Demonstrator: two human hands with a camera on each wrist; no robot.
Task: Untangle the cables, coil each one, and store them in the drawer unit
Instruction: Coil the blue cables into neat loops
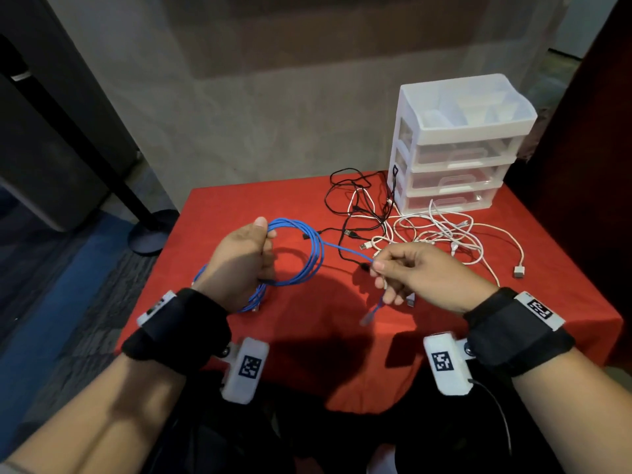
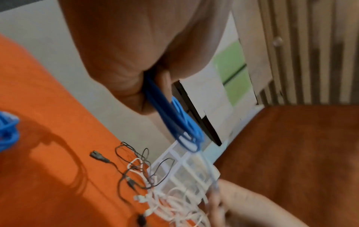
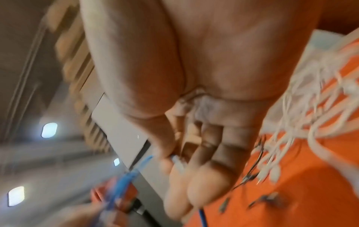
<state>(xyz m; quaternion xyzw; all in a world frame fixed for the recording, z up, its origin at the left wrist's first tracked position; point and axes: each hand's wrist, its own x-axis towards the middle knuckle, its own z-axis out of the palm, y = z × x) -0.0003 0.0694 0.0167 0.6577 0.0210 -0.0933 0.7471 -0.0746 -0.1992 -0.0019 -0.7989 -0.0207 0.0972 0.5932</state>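
Grey plaster wall (image 1: 260, 107) behind a red-covered surface (image 1: 239, 206). Blue and grey carpeted floor (image 1: 61, 275). Dark round-based stand (image 1: 150, 234) at left. Dim lighting overall.

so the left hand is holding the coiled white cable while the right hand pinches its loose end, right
Not quite: the coiled cable in the left hand is blue, not white, as the head view shows. The white cables lie tangled on the table by the drawer unit. The right hand does pinch the coil's loose end.
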